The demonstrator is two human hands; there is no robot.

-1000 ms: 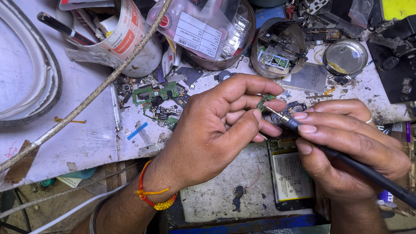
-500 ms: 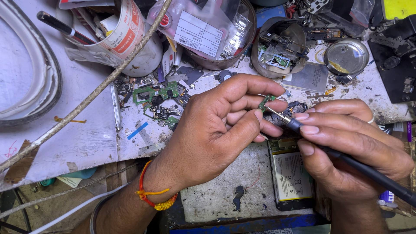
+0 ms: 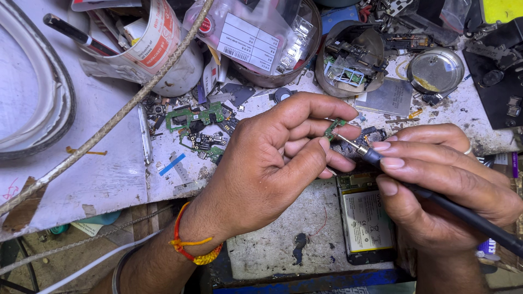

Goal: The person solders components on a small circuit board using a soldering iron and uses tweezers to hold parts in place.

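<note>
Green and tiny, a small circuit board piece (image 3: 332,128) sits pinched between the fingertips of the left hand (image 3: 272,158). The left hand comes in from the bottom, with the wrist low and the fingers curled up and over. The thumb presses from below and the first fingers press from above, so the fingers are closed on the little board. An orange and red thread band (image 3: 190,247) is tied round that wrist.

The right hand (image 3: 441,179) comes in from the right side. Its fingers are closed tight around a thin black soldering iron (image 3: 436,198), held like a pen. The metal tip is shiny and pointed, and it touches the small board just under the left fingertips. A ring shows on one finger of the right hand.

Under both hands lies a phone with its back off (image 3: 366,223), flat and dark, with a pale battery inside. The work table (image 3: 109,174) is white, scratched and dirty. A bigger green circuit board (image 3: 196,117) lies on it, near the left hand. A round metal tin (image 3: 436,71) is shiny and sits further back. A rough braided cord (image 3: 109,122) runs slanted across the table. A clear plastic bag of parts (image 3: 256,38) sits in a bowl at the back.
</note>
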